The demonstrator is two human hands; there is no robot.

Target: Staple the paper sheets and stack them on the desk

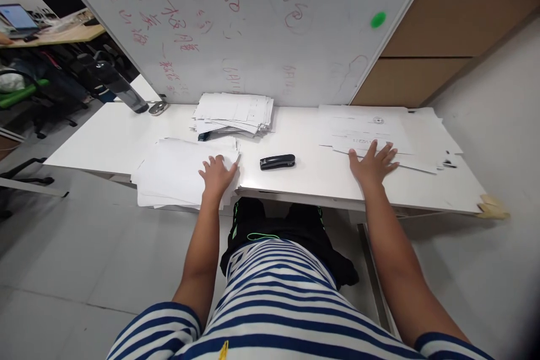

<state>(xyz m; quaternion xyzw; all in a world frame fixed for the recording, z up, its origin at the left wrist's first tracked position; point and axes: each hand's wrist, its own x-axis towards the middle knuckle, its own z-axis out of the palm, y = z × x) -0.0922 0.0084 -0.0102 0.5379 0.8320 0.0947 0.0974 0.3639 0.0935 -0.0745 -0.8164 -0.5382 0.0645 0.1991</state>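
Striped shirt (278,304) below, both hands (fingers spread) lie flat on paper stacks (177,171).

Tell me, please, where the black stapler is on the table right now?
In the head view the black stapler lies on the white table near its front edge, between the left hand and right hand, apart from both.

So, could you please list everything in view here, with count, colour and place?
table: one, white, in front of the person
whiteboard: one, white with red writing, behind the table
magnets: green and red, upper right of the whiteboard
left paper stack: one, white, table's near left edge
middle paper stack: one, white, by the whiteboard
right paper spread: one, white, table's right side
stapler: one, black, centre
bottle: one, dark, far left
left hand: flat on left paper stack
right hand: flat, fingers on right paper spread
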